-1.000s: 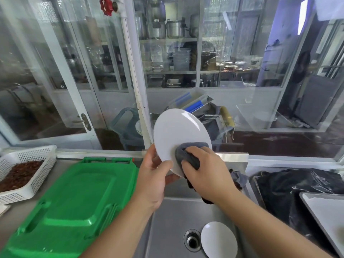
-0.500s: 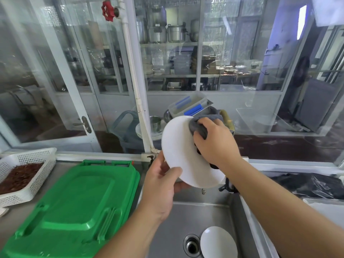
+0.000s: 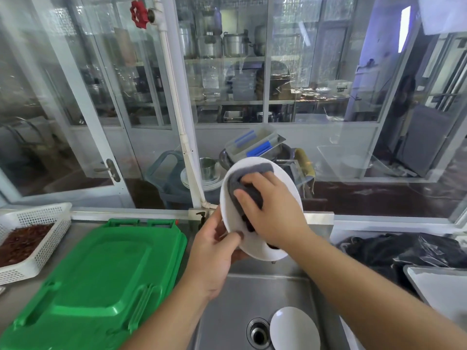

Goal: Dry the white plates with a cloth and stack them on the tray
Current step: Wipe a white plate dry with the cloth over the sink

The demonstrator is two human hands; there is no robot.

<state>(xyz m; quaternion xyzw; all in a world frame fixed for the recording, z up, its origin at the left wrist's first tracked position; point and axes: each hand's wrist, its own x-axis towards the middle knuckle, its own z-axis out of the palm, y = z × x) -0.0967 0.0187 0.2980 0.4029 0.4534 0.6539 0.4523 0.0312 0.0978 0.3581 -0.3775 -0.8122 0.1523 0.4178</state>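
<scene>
A: We're over the sink (image 3: 240, 299) here, with a white plate (image 3: 283, 251) held up on edge above the basin, tilted and facing us. The left hand (image 3: 214, 251) pinches its lower rim, thumb on the front face, fingers curled behind.

B: And the right hand (image 3: 273, 213) is clamped on the grey cloth (image 3: 242, 178), pressing it flat against the plate's face. We read this as the wiping step, somewhere in the middle of the job.

A: To do it well, we'd say sweep in circles out to the rim, then turn the plate in that left hand so the pinched patch gets dried too. The back needs a pass as well.

B: Keep the grip firm, though. A wet glazed plate is slick, and a steel basin below wouldn't be kind to it.

A: How does it look? Plain, round, glossy white, no pattern that we can see. Any droplets are too small for us to tell.

B: There's a second plate (image 3: 294, 329) lying in the basin just beside the drain (image 3: 259, 333), so more drying is left. At the bench's right edge we see the corner of a pale tray (image 3: 439, 284); whether any plates are stacked on it, we can't tell.
</scene>
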